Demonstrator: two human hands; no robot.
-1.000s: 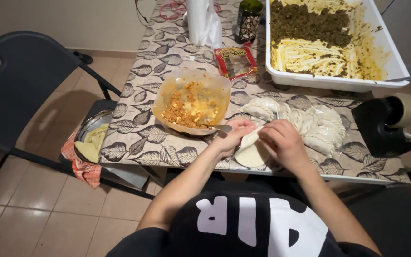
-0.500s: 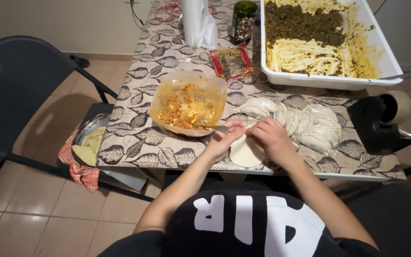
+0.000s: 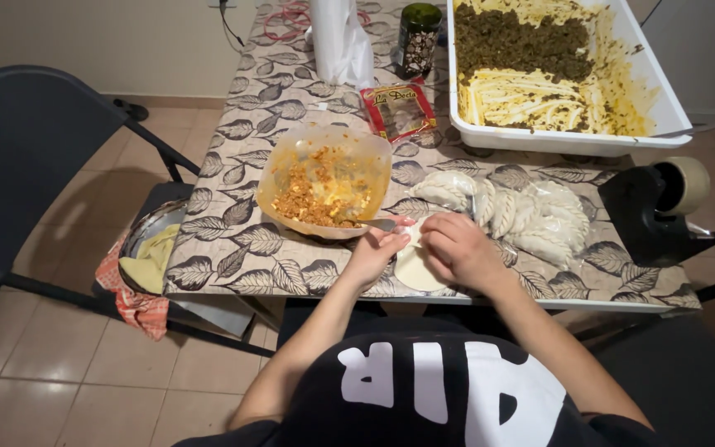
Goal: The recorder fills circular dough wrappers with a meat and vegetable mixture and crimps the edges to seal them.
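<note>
Seated at the leaf-patterned tabletop (image 3: 233, 248), you work a pale dough disc (image 3: 414, 266) at its near edge, just below the filling bowl (image 3: 324, 178). Your right hand (image 3: 457, 248) covers the disc's right side, fingers curled onto it; your left hand (image 3: 378, 248) pinches its upper left rim. Any filling is hidden.

Red flat packet (image 3: 398, 108) between orange bowl (image 3: 325, 180), white tray (image 3: 567, 142).

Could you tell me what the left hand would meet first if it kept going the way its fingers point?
Probably the clear plastic bowl of orange crumbly filling; the left hand points up-table toward its near rim.
</note>
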